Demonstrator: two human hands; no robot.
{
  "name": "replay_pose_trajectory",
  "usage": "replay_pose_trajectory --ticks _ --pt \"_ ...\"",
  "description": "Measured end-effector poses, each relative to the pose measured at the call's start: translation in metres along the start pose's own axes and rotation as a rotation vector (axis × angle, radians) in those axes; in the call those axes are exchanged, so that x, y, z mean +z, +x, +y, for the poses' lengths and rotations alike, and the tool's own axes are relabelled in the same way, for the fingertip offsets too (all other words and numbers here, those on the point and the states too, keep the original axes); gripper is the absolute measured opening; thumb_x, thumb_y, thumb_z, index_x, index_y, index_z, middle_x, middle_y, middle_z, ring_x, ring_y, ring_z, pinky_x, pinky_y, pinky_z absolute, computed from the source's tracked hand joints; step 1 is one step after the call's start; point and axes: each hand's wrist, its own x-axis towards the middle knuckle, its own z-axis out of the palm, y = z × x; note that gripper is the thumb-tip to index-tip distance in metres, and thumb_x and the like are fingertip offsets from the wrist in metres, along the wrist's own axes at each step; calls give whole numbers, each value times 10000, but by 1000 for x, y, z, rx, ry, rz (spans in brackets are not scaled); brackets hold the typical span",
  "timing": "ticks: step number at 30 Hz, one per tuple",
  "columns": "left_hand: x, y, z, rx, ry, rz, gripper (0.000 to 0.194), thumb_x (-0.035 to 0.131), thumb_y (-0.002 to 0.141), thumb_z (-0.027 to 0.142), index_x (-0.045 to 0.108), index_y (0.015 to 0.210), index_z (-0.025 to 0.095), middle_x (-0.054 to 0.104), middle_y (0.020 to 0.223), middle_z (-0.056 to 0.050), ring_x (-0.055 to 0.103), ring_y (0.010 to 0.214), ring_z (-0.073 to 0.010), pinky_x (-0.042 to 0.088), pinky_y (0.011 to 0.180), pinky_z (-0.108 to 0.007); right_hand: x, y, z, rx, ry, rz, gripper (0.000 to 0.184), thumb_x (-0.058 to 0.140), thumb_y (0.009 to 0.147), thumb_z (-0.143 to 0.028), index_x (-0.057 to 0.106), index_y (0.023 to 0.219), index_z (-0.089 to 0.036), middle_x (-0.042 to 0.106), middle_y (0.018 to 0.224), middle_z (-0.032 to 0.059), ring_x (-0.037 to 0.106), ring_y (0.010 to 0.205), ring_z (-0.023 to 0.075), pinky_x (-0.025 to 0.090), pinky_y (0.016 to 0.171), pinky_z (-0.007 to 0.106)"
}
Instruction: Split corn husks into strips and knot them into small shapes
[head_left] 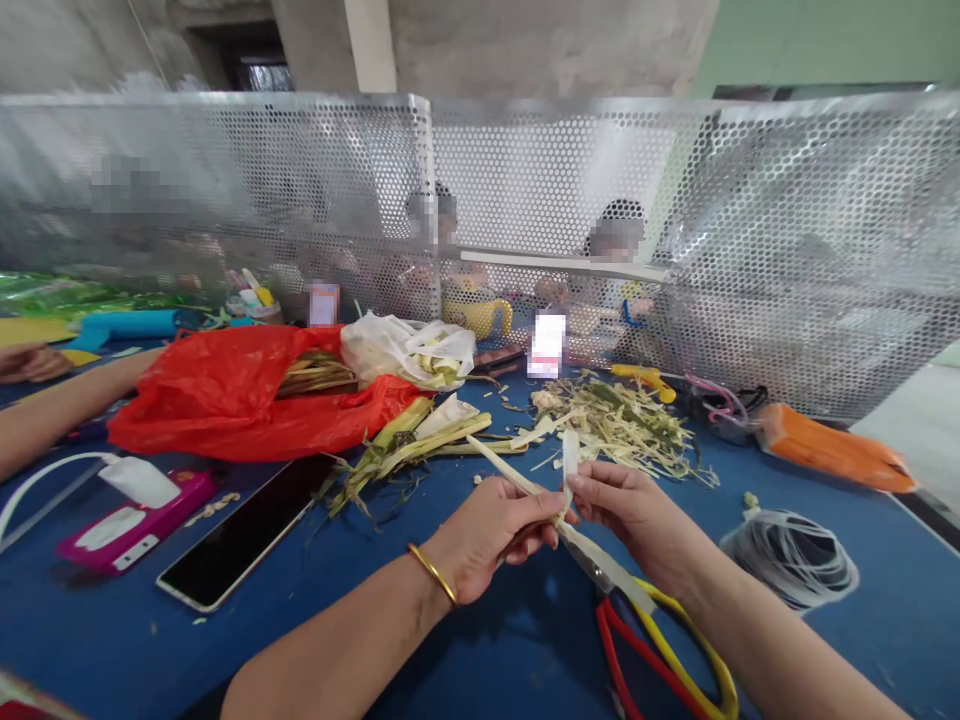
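My left hand, with a gold bangle on the wrist, is closed around a long pale leaf strip that runs up and left from it. My right hand pinches a second short pale strip that stands upright between its fingers, touching the long one. The two hands meet above the blue table. Under my right forearm lie scissors with red and yellow handles. Just beyond the hands lie a bundle of green and pale leaves and a heap of shredded leaf scraps.
A red plastic bag and a white plastic bag lie at the back left. A phone, a pink case and another person's arm are on the left. On the right lie an orange packet and a coil. A perforated metal screen stands behind, with people beyond it.
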Motion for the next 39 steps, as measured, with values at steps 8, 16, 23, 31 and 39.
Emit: replay_pose_trajectory --ticks 8,16,23,31,39 --pt "2 1 -1 19 47 7 230 711 656 347 653 639 125 485 503 35 326 418 -38 147 423 -213 -1 2 2 -217 -374 241 299 597 775 -391 494 582 -187 476 578 -25 456 582 128 370 595 266" --pt "14 -5 -10 18 246 -117 222 687 681 354 669 652 136 479 480 40 362 442 -60 210 453 -223 7 -15 -19 -492 -869 107 200 588 839 -359 694 921 -211 645 968 65 583 909 201 446 810 337" --pt "18 -4 -16 64 326 -99 265 656 715 377 643 584 148 476 453 40 369 440 -71 262 467 -226 24 -14 -8 -135 -316 24 250 656 744 -369 528 642 -180 530 548 -48 467 487 89 354 460 212" --pt "16 -8 -14 52 321 -199 293 665 699 416 629 604 142 514 500 30 401 451 -70 300 467 -213 23 -10 -5 -256 -260 231 237 633 765 -335 508 617 -199 496 488 -50 448 479 100 361 499 233" --pt "9 -2 -6 -43 146 -67 398 702 645 514 558 608 145 515 518 37 360 421 -42 168 417 -203 -10 -10 -22 -190 -661 -202 237 516 870 -371 641 860 -170 623 774 6 538 721 134 431 664 254"
